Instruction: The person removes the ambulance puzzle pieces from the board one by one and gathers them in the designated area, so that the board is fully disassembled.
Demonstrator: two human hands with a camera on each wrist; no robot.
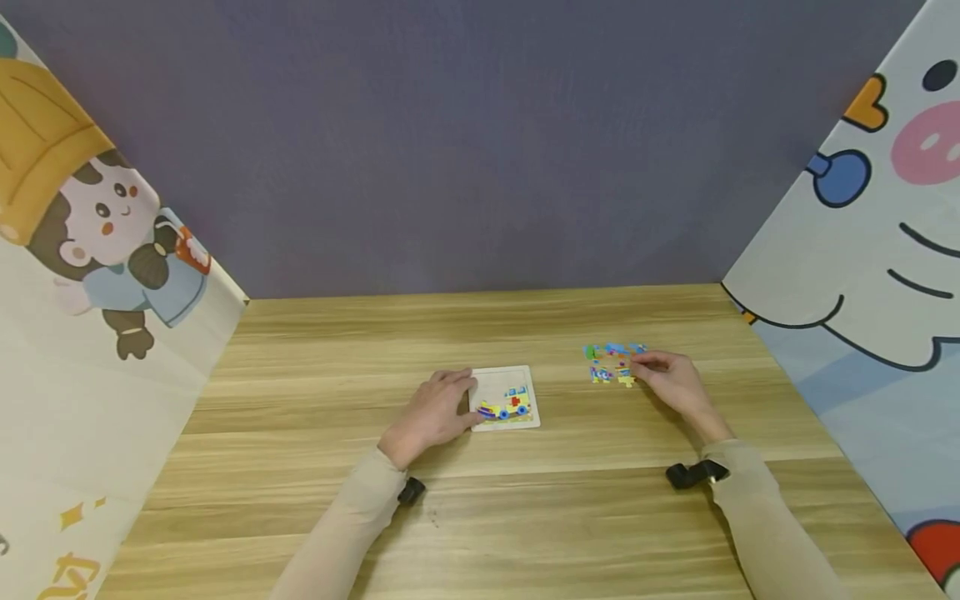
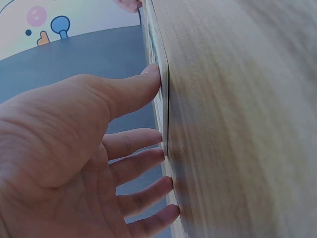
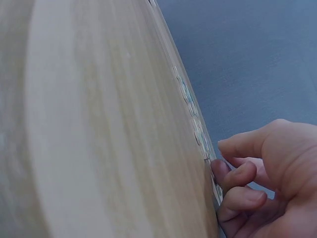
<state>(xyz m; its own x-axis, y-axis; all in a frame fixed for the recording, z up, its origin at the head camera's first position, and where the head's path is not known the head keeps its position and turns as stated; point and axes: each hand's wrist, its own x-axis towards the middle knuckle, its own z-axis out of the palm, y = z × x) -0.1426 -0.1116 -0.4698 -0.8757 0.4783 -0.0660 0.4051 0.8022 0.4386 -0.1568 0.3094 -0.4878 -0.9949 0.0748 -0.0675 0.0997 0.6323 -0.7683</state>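
A square puzzle board (image 1: 498, 383) with a pale frame lies on the table, its lower part filled with pieces picturing a yellow vehicle with blue wheels. Against the board's left edge rests my left hand (image 1: 438, 408); the left wrist view shows the thumb (image 2: 143, 87) touching the frame, the other fingers fairly straight at the tabletop. To the right lies a group of loose jigsaw pieces (image 1: 603, 374), blue, green and yellow. My right hand (image 1: 677, 385) is at their right side, fingertips low among them. In the right wrist view its fingers are bent, thumb and forefinger apart, no piece visible between them.
The wooden table (image 1: 585, 517) meets a dark grey panel (image 1: 480, 150) at the back. Side walls with cartoon prints stand left and right. Each wrist carries a small black camera, such as the right one (image 1: 693, 475).
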